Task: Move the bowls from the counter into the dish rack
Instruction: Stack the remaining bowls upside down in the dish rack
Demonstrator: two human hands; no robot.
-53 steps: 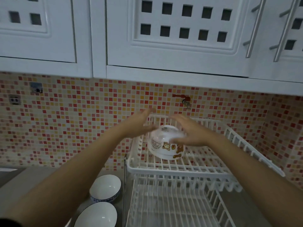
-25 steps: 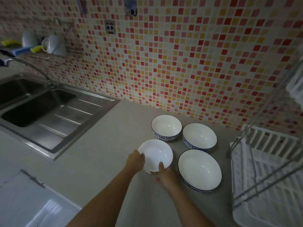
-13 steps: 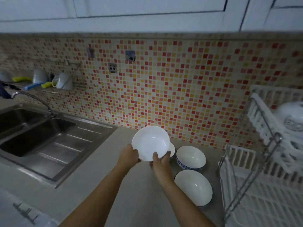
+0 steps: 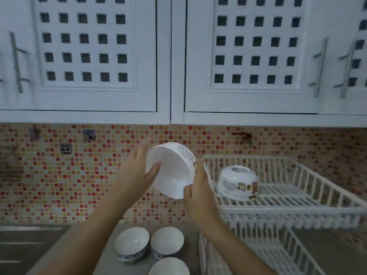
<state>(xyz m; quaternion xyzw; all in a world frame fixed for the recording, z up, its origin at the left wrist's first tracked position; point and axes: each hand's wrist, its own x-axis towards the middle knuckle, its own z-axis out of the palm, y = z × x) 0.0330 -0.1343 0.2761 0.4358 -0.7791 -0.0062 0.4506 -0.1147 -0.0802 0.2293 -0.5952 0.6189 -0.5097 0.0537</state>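
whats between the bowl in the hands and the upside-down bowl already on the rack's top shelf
In the head view, the right hand gripping the held bowl and the dish rack's white left end rail lie between it and the overturned bowl; no other dish.

Rack right, bowls left.
Upturned bowl (image 4: 238,182) on dish rack (image 4: 309,187) upper tier; three bowls (image 4: 131,242) on tabletop (image 4: 95,261) left of it.

One upturned bowl (image 4: 238,182) occupies the upper rack tier's (image 4: 309,197) left end; the rest lies open.
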